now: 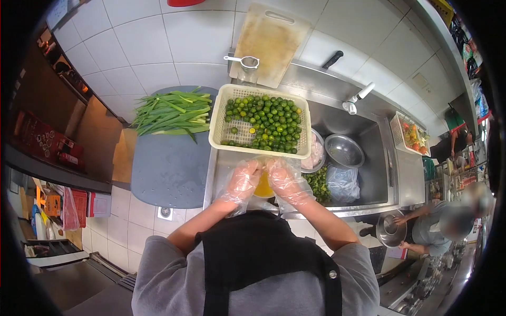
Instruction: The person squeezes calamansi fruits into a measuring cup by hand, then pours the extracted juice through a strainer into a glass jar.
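My left hand (243, 179) and my right hand (286, 179), both in clear plastic gloves, are close together above a bowl of yellow liquid (263, 187). Their fingers are bent and pressed together at the tips. Whatever they hold, if anything, is too small or covered to make out. Just beyond them a white plastic basket (217, 124) holds many small green citrus fruits (269, 122), a few of them yellowish. To the right of my right hand, a heap of green pieces (318, 185) that look like squeezed citrus halves lies at the sink's edge.
Long green leaves (174, 111) lie on a grey round-ended board (167, 171) at left. The steel sink (371, 184) holds a metal bowl (344, 151), a bowl of pale meat (315, 152) and a plastic bag (342, 183). A strainer (249, 62) stands behind the basket. A co-worker (448, 224) holds a bowl at right.
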Demonstrator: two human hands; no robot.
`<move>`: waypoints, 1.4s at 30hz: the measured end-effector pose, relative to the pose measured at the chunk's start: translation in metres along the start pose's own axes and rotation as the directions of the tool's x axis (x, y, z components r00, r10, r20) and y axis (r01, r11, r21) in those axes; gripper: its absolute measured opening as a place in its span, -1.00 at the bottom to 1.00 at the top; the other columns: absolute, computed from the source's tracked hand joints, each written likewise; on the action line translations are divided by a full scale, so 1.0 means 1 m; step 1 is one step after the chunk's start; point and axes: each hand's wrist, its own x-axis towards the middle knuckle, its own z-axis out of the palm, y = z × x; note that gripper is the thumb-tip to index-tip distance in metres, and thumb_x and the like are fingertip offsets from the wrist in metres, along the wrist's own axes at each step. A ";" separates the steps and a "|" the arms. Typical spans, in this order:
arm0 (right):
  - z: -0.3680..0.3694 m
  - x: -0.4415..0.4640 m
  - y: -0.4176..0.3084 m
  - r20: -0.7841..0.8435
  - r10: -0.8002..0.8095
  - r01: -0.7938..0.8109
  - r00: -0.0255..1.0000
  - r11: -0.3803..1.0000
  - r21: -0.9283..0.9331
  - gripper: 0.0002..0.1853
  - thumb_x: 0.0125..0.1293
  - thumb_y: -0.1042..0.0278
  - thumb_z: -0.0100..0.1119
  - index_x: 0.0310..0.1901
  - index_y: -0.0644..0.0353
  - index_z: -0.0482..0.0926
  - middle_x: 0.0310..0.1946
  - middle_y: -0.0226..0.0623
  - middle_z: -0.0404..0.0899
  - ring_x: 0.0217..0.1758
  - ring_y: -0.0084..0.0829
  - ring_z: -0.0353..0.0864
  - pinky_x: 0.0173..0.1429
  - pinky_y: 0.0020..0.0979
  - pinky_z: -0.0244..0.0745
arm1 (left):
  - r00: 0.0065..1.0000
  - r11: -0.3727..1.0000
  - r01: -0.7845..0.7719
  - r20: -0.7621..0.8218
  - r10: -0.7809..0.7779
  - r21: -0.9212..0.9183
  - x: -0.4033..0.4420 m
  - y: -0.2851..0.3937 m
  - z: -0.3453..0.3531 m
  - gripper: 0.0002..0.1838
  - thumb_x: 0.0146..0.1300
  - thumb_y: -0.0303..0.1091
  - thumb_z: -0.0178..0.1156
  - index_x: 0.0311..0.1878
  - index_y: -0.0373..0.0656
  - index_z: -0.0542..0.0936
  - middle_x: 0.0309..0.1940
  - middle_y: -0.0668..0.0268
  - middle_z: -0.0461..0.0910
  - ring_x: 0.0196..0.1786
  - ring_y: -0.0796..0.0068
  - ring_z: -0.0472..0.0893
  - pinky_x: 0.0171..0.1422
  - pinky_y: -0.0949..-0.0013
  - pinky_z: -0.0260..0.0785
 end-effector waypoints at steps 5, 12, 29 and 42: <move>-0.012 0.002 -0.010 0.065 0.141 -0.148 0.988 0.982 0.114 -0.86 0.42 0.45 -0.13 -0.22 0.23 0.46 -0.32 0.04 0.51 -0.17 0.08 0.51 -0.10 -0.03 0.42 | 1.000 1.000 -0.006 0.000 0.006 -0.006 -0.001 -0.010 0.004 -0.92 0.16 -0.57 0.21 -0.32 -0.23 0.50 -0.40 0.06 0.58 -0.28 -0.03 0.58 -0.21 0.10 0.40; 0.010 -0.011 0.011 0.069 0.235 -0.241 0.970 0.966 0.097 -0.78 0.49 0.35 -0.13 -0.06 0.23 0.52 -0.30 0.06 0.55 -0.22 0.02 0.55 -0.05 -0.12 0.45 | 0.997 0.998 0.033 0.071 -0.029 -0.055 0.000 0.002 -0.003 -0.87 0.22 -0.54 0.22 -0.16 -0.21 0.58 -0.33 0.14 0.63 -0.21 0.20 0.64 -0.16 0.24 0.45; -0.045 -0.043 -0.013 0.498 0.470 -0.221 0.729 -0.527 0.821 -0.76 0.51 0.38 0.05 0.08 0.31 0.51 -0.18 -0.36 0.57 -0.22 -0.56 0.54 -0.13 -0.58 0.53 | 0.899 0.932 -0.357 0.248 0.360 -0.060 0.025 0.023 -0.001 -0.76 0.27 -0.42 0.20 0.00 -0.04 0.68 -0.09 0.24 0.69 0.07 0.14 0.62 0.13 0.13 0.48; -0.092 -0.108 0.057 -0.665 0.492 -0.796 0.563 0.540 -0.274 -0.61 0.21 0.38 0.30 0.06 0.31 0.53 0.10 0.15 0.49 0.18 0.12 0.50 0.21 -0.01 0.44 | 0.845 0.508 -0.176 0.394 -0.362 0.843 0.152 -0.101 -0.022 -0.77 0.26 -0.38 0.18 -0.06 -0.02 0.72 0.03 0.21 0.68 0.15 0.22 0.62 0.20 0.15 0.49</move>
